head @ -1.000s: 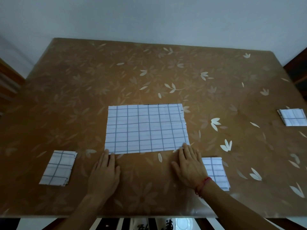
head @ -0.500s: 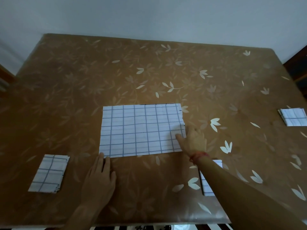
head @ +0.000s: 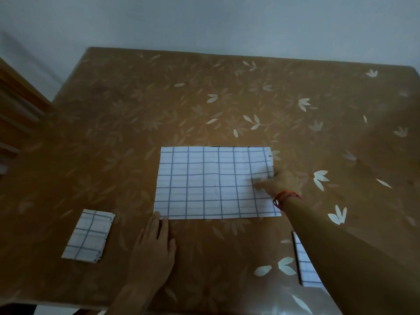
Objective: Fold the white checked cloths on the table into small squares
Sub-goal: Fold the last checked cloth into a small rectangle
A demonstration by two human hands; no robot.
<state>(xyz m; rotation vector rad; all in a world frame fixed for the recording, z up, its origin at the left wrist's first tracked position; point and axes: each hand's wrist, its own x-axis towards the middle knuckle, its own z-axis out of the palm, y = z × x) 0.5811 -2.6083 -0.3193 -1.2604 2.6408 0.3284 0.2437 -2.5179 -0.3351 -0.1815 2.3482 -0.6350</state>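
Note:
A white checked cloth point(head: 211, 183), folded to a wide rectangle, lies flat in the middle of the brown leaf-patterned table point(head: 204, 98). My left hand point(head: 154, 248) rests flat on the table with fingers together, its fingertips touching the cloth's near-left corner. My right hand point(head: 279, 181), blurred, is at the cloth's right edge with a finger or thumb lying over the fabric; whether it pinches the edge is unclear. A small folded checked cloth point(head: 88, 236) sits at the near left. Another folded cloth point(head: 304, 264) lies at the near right, partly hidden under my right forearm.
The table's near edge runs just below my left wrist. Wooden furniture point(head: 16, 105) stands beyond the table's left side. A pale wall is behind the far edge. My right wrist wears a red string point(head: 286, 196).
My right hand has moved from the cloth's near-right corner up along its right edge. The left hand stays at the near-left corner. The view has shifted to the left.

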